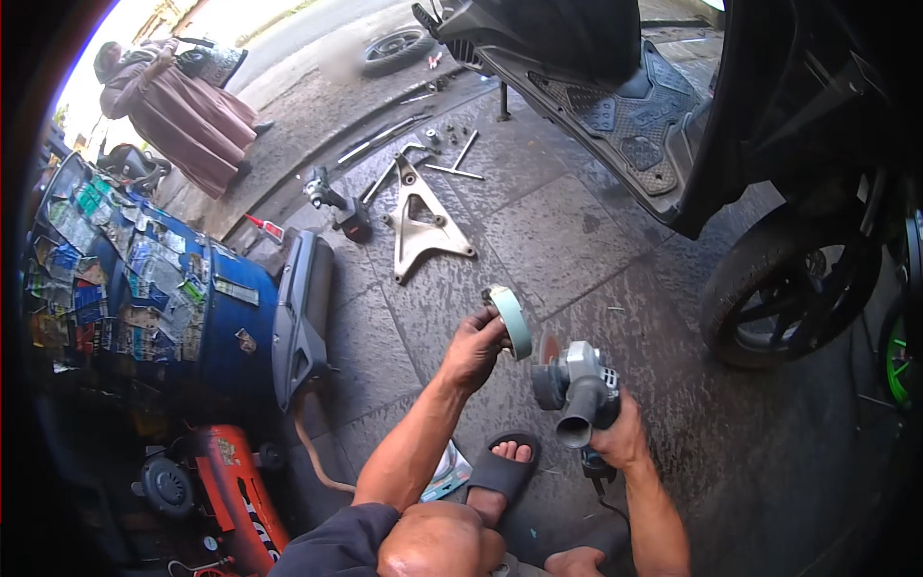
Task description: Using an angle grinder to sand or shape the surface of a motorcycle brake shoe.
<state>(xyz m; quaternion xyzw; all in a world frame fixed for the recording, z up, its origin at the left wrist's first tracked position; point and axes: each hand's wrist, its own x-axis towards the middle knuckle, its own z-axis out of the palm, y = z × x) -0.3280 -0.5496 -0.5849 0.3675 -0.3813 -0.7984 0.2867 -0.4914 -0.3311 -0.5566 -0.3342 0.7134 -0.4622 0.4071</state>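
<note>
My left hand point(473, 348) pinches a curved metal part with a pale green band point(513, 325), apparently a brake shoe, raised above the paving. My right hand point(620, 433) grips a silver and black angle grinder point(588, 385), whose reddish disc point(550, 346) stands just right of the curved part; I cannot tell whether they touch. Beyond my hands, a pale metal bracket point(428, 240) lies on the paving, with a cordless power tool point(348, 216), a T-handle tool point(461, 154) and several small parts near it.
A scooter point(635, 115) with its front wheel point(788, 288) stands at the right. At the left are a battered blue drum point(236, 317), a muffler point(298, 327) and a red compressor point(240, 481). A person point(173, 115) in a long garment is at the top left, near the road; a loose wheel point(389, 53) lies farther back.
</note>
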